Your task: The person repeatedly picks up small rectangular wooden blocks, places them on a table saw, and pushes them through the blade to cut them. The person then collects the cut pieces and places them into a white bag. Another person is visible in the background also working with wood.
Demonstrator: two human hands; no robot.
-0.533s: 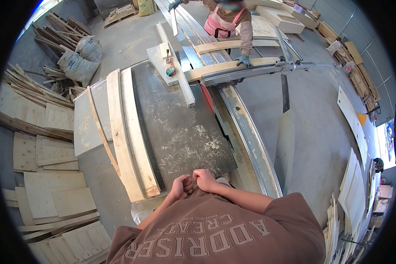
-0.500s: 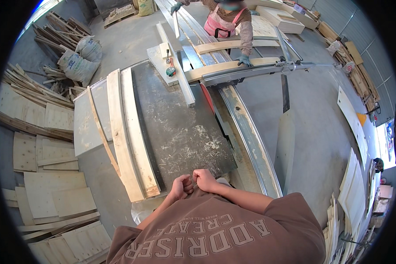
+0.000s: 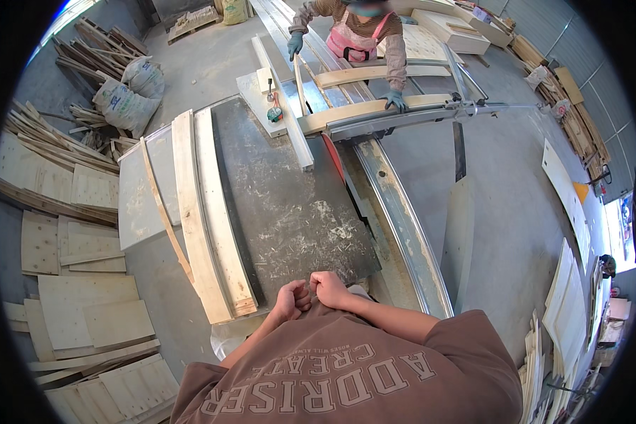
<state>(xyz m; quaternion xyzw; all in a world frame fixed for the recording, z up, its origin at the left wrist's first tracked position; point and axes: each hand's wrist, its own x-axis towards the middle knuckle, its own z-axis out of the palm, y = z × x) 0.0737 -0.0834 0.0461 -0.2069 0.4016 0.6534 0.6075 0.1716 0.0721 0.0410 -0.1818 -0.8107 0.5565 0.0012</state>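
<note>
Head view: left hand point(image 3: 290, 301) and right hand point(image 3: 330, 289) are curled into fists before one dark, sawdust-flecked tabletop point(image 3: 283, 226); along its left lie two long, pale boards point(image 3: 193, 219) and one thin strip point(image 3: 164, 205); beyond, one co-worker point(image 3: 351, 41) rests a gloved hand point(image 3: 395, 100) on a pale plank point(image 3: 350, 112).

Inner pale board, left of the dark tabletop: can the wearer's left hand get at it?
Probably yes, at its near end: the left hand is just right of the inner pale board, nothing visibly blocking between. That curled fist would need to open first.
</note>
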